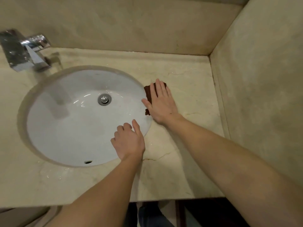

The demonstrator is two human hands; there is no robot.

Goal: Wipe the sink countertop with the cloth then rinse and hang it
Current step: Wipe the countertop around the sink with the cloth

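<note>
A dark brown cloth (148, 92) lies flat on the beige marble countertop (188, 89), right at the sink's right rim. My right hand (161, 104) presses on it with straight, spread fingers and covers most of it. My left hand (129, 140) rests on the near right rim of the white oval sink (73, 125), fingers loosely curled, holding nothing.
A chrome faucet (24, 51) stands at the back left behind the sink. A metal drain plug (104, 99) sits in the basin's middle. Marble walls close the counter at the back and right. Water streaks glisten on the counter near the front edge (98, 202).
</note>
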